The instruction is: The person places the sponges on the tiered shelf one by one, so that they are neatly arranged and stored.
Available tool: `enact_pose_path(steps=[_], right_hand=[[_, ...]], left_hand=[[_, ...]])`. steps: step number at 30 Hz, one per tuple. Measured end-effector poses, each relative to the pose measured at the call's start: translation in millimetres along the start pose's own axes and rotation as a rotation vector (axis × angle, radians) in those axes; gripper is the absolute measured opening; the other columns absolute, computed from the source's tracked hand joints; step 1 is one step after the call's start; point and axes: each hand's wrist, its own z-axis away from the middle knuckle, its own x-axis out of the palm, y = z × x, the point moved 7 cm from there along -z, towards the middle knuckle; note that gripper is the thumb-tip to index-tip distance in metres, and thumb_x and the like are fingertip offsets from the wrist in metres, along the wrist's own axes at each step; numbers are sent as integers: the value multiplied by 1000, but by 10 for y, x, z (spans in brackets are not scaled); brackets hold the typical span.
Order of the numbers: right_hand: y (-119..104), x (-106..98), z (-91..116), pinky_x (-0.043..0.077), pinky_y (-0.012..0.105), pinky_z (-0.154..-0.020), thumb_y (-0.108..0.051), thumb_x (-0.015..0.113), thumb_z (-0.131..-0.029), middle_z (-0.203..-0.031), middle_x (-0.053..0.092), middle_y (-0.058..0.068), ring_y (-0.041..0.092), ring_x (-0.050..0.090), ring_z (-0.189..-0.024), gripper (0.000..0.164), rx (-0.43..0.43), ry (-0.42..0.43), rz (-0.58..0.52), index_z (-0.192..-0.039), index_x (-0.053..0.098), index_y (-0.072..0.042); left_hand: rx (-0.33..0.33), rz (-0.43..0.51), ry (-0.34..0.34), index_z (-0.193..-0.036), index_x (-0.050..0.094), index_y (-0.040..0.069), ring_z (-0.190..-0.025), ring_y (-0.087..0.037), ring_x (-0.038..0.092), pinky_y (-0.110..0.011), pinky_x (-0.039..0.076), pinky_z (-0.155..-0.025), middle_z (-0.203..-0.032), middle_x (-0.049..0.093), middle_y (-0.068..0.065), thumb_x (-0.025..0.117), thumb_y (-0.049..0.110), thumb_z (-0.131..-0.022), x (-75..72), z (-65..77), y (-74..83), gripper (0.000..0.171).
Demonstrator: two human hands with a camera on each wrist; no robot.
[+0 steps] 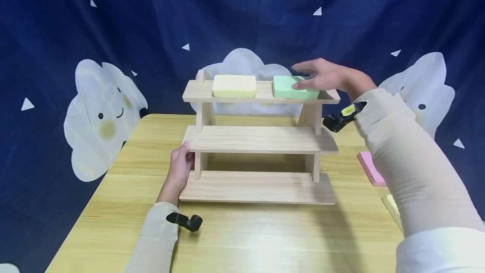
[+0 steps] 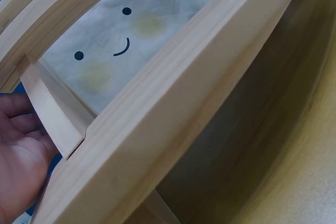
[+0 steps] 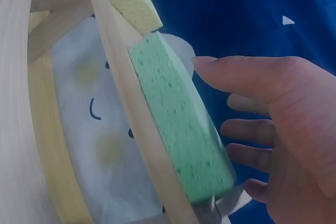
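Observation:
A three-tier wooden shelf stand (image 1: pixel 261 138) stands on the table. My left hand (image 1: pixel 179 169) grips its left side, thumb at the end of the middle tier; in the left wrist view the fingers (image 2: pixel 23 121) curl by the upright. On the top tier lies a green sponge (image 1: pixel 282 88), flat, toward the right end. A pale yellow sponge (image 1: pixel 234 86) lies on the same tier to its left. Over the green sponge is my right hand (image 1: pixel 327 75), thumb and fingers spread. The right wrist view shows its fingertips apart from the green sponge (image 3: pixel 176 119).
A pink sponge (image 1: pixel 370 167) lies on the table (image 1: pixel 242 239) right of the stand. Nearer, a yellow block (image 1: pixel 392 210) is partly hidden by my right sleeve. Behind the table hangs a dark blue curtain (image 1: pixel 227 12) with clouds and white triangles.

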Motion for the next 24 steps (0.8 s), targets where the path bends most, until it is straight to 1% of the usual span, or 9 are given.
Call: enact_pose_path(steps=[3,5,10,12,14,19,21,24], right_hand=[[64,-8,54,20,59,-109,-56,56,-86,-156,20,11,33,21,-141,84,-5,30,-20,-151,19,-17],[108,-20,100,22,59,-108,-54,57,-87,-154,23,13,34,25,-139,82,-16,58,-42,-150,20,-16],[237,-47,235,26,57,-107,-48,58,-88,-150,32,16,33,31,-136,78,-24,130,-111,-149,24,-15],[295,-53,289,28,57,-106,-46,58,-89,-149,34,16,34,33,-134,76,-23,155,-131,-149,25,-14],[352,-50,333,28,58,-105,-46,58,-89,-149,34,17,34,34,-134,75,-15,167,-144,-149,26,-13],[521,-8,427,26,58,-106,-48,57,-90,-151,29,18,37,30,-136,78,21,179,-176,-149,23,-11],[599,18,470,27,57,-106,-48,56,-90,-151,29,18,37,30,-136,78,31,195,-190,-149,23,-11],[729,71,548,28,58,-105,-47,56,-91,-150,30,19,38,31,-135,76,38,227,-204,-148,24,-9]], left_hand=[[-4,-4,5,-82,57,8,-74,-9,48,-21,44,-72,-74,51,1,36,19,-99,-9,-6,0,28],[-6,-9,5,-85,56,7,-76,-9,48,-21,44,-74,-77,51,1,36,19,-99,-21,-8,-3,28],[-14,-21,-5,-104,53,-3,-83,-8,50,-20,44,-80,-84,55,3,34,21,-100,-51,-9,-3,31],[-15,-25,-11,-109,50,-6,-84,-7,51,-20,44,-81,-86,55,3,34,22,-101,-54,-13,-1,33],[-12,-22,-9,-106,52,-5,-84,-7,51,-20,44,-81,-85,56,3,34,22,-100,-57,-16,8,32],[-9,5,9,-89,55,5,-78,-8,49,-20,45,-77,-78,52,2,35,20,-100,-74,-21,17,27],[-11,5,12,-89,55,5,-78,-8,48,-20,45,-77,-78,51,2,35,20,-101,-77,-18,16,27],[-13,7,14,-95,54,3,-80,-8,50,-20,45,-79,-81,54,2,35,20,-100,-74,-13,9,26]])
